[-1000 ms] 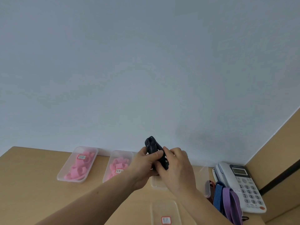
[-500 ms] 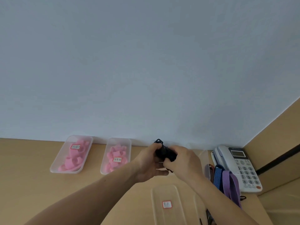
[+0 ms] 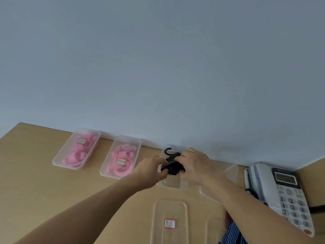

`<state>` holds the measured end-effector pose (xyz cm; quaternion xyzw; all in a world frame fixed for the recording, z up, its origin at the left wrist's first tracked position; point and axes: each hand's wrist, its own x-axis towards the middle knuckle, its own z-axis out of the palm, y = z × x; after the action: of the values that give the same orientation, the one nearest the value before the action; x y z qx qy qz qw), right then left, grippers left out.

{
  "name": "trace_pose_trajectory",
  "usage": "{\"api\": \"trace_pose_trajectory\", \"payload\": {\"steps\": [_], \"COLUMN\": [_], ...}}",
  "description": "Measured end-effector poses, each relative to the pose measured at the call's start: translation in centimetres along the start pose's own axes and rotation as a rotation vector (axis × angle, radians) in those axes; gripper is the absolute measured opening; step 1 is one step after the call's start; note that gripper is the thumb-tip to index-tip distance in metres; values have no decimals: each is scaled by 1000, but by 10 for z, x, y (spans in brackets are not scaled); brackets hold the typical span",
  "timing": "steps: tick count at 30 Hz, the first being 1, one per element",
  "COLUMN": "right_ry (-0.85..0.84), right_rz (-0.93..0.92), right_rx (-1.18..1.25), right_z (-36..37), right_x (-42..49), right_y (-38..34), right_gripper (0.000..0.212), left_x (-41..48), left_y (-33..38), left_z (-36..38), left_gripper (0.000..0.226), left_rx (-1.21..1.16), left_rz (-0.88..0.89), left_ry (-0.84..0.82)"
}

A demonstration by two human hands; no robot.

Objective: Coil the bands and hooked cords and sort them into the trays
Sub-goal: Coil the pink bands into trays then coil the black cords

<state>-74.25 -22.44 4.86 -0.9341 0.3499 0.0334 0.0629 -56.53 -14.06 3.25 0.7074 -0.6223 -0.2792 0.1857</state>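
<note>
Table (image 3: 35, 173): telephone (image 3: 284, 191) at 3 o'clock, 2 pink-band trays (image 3: 63, 155) at 10 o'clock. Clear tray (image 3: 174, 184) at 12 o'clock. Over it, left hand (image 3: 149, 170) and right hand (image 3: 195, 166) both clamped the coiled black hooked cord (image 3: 173, 166), 1 hook pointing up; contact with the tray could not be told.

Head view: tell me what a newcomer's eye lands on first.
At mid-desk the left hand and right hand grip a bundled black hooked cord, one hook poking up, at a clear tray by the wall. Left of them, bright pink bands fill the second tray and the far-left tray. A grey desk phone sits at the right edge.
</note>
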Motion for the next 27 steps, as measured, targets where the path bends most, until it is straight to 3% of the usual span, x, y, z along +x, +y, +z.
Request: {"api": "trace_pose_trajectory", "payload": {"steps": [11,18,22,27], "right_ry": [-166,-124,-106,89], "right_rz": [-228,-167,-123,-41], "right_rx": [-72,34,113,98], "right_z": [44,58,62,65], "right_x": [20,19,18,6], "right_y": [3,11,11,8], "right_gripper": [30,26,31,14], "left_x": [1,4,12,14], "left_y": [-19,-20,-18,-20], "left_z": [37,42,39,43], "left_gripper": [31,41,37,39], "left_rx": [317,259,278,454], "left_rz": [90,52,3,34], "left_ry": [-63,-79,-169,-239]}}
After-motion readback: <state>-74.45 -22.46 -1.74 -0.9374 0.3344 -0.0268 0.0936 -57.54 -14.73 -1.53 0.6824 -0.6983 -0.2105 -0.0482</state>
